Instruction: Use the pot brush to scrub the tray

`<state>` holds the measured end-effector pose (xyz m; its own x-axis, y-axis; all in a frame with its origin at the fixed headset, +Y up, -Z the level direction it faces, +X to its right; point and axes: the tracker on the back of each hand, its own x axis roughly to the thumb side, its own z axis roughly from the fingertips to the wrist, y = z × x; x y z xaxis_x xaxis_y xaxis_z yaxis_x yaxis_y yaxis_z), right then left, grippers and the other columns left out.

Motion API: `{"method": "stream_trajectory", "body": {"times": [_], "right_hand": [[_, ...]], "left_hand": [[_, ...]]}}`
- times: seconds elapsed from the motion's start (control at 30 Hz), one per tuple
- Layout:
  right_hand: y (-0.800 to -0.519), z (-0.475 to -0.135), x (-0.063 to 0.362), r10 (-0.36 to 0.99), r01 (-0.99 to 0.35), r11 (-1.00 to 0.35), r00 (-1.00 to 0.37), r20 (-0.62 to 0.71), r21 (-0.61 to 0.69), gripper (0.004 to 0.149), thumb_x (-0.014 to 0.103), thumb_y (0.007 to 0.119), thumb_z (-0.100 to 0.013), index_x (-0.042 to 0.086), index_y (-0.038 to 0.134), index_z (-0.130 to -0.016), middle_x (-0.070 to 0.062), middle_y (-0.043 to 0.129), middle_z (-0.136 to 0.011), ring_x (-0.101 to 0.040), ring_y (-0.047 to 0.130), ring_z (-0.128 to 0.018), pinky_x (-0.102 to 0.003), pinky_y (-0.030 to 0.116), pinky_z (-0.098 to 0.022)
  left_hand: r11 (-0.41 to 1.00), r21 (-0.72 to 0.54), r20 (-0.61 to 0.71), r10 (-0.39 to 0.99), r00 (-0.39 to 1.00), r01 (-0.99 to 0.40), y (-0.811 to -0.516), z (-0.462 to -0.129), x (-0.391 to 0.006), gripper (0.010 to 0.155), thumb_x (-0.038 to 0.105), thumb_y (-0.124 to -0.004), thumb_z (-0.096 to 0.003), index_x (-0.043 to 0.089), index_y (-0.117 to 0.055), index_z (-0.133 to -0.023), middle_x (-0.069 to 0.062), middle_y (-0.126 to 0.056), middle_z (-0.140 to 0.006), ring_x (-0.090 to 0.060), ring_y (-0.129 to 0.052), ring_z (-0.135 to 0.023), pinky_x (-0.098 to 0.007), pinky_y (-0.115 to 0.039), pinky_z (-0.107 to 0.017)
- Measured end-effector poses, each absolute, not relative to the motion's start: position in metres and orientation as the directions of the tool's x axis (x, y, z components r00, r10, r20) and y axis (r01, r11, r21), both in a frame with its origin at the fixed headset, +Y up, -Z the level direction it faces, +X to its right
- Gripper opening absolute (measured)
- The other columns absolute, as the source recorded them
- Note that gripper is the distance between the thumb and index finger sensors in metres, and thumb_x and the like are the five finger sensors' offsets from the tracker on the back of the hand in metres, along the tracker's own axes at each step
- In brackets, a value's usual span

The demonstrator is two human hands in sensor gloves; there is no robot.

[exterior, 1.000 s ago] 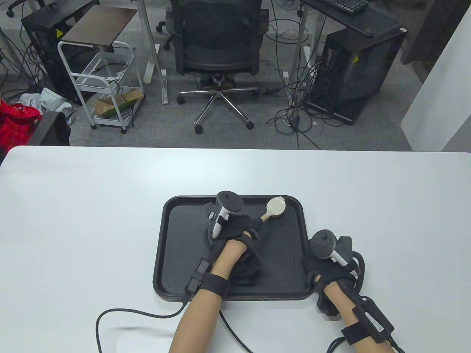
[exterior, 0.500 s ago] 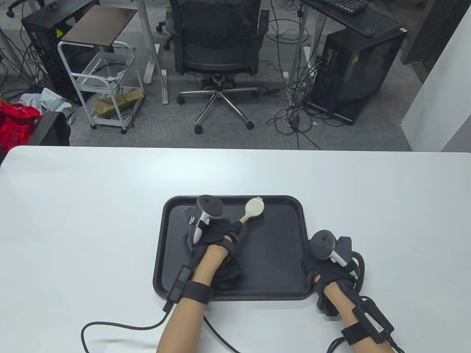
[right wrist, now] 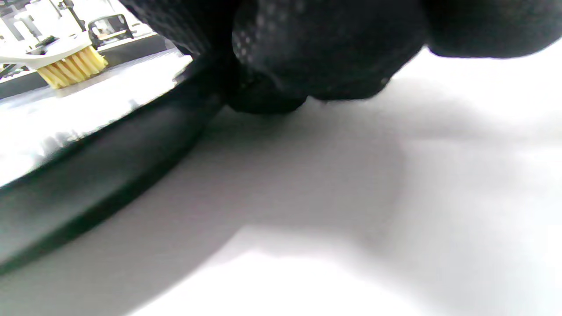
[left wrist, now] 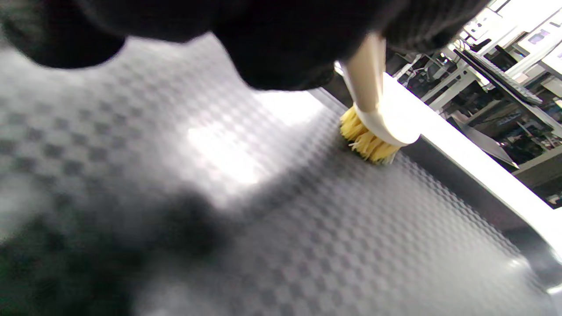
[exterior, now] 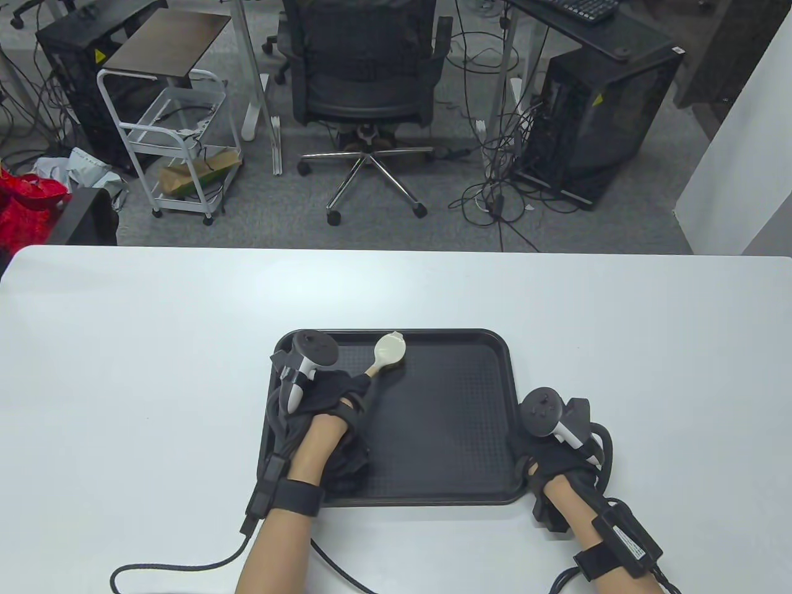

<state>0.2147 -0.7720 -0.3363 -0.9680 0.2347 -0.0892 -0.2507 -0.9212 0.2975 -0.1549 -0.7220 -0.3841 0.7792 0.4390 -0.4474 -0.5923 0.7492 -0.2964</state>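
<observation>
A black textured tray (exterior: 445, 421) lies on the white table near the front edge. My left hand (exterior: 337, 396) grips the handle of a cream pot brush (exterior: 388, 351) over the tray's left part. The brush head presses its yellow bristles (left wrist: 366, 142) on the tray floor (left wrist: 307, 228) near the far rim. The brush also shows in the right wrist view (right wrist: 70, 66). My right hand (exterior: 544, 451) rests at the tray's right rim (right wrist: 109, 149), fingers on its edge.
The white table (exterior: 124, 346) spreads wide on both sides of the tray. Glove cables (exterior: 179, 566) trail off the front edge. An office chair (exterior: 365, 80), a white cart (exterior: 173, 142) and computer towers stand on the floor beyond the table.
My left hand has swept the brush leftward along the tray's far side, from right of centre to left of centre. The right hand has not moved.
</observation>
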Motion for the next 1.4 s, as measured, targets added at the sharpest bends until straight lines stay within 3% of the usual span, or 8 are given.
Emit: {"method": "stream_trajectory", "body": {"times": [0.97,1.1,1.23,1.4], "right_hand": [[-0.771,-0.335,0.212,0.209,-0.226,-0.929,-0.974,-0.086,0.292,0.062,0.035,0.073,-0.049,0.005,0.051,-0.098,-0.005,0.095,-0.046,-0.022,0.094,-0.018,-0.045,0.082,-0.025],[-0.771,-0.335,0.211,0.195,-0.212,-0.933,-0.977,-0.086,0.291,0.062,0.035,0.073,-0.049,0.005,0.051,-0.098,-0.005,0.095,-0.047,-0.022,0.094,-0.018,-0.045,0.082,-0.025],[-0.771,-0.335,0.211,0.195,-0.211,-0.934,-0.977,-0.085,0.288,0.062,0.035,0.073,-0.049,0.005,0.051,-0.098,-0.005,0.095,-0.046,-0.022,0.094,-0.018,-0.045,0.082,-0.025],[-0.771,-0.335,0.21,0.187,-0.204,-0.937,-0.979,-0.084,0.285,0.062,0.035,0.073,-0.049,0.005,0.051,-0.098,-0.005,0.095,-0.046,-0.022,0.095,-0.018,-0.045,0.082,-0.025]], "left_hand": [[0.784,-0.237,-0.576,0.362,0.733,-0.574,-0.712,-0.361,-0.275,0.063,0.061,-0.075,-0.04,0.01,-0.085,-0.074,0.002,-0.1,-0.028,-0.015,-0.096,-0.004,-0.046,-0.089,-0.035],[0.849,-0.19,-0.518,0.339,0.785,-0.492,-0.7,-0.361,-0.252,0.063,0.061,-0.075,-0.0402,0.008,-0.086,-0.072,0.004,-0.1,-0.027,-0.014,-0.096,-0.003,-0.045,-0.09,-0.033],[0.746,-0.231,-0.448,0.488,0.749,-0.624,-0.698,-0.367,-0.213,0.063,0.06,-0.075,-0.0406,0.007,-0.085,-0.072,0.003,-0.1,-0.027,-0.014,-0.096,-0.004,-0.045,-0.089,-0.033],[0.728,-0.285,-0.342,0.53,0.776,-0.623,-0.695,-0.374,-0.145,0.063,0.061,-0.074,-0.0406,0.008,-0.085,-0.072,0.004,-0.1,-0.027,-0.014,-0.097,-0.004,-0.045,-0.09,-0.033]]}}
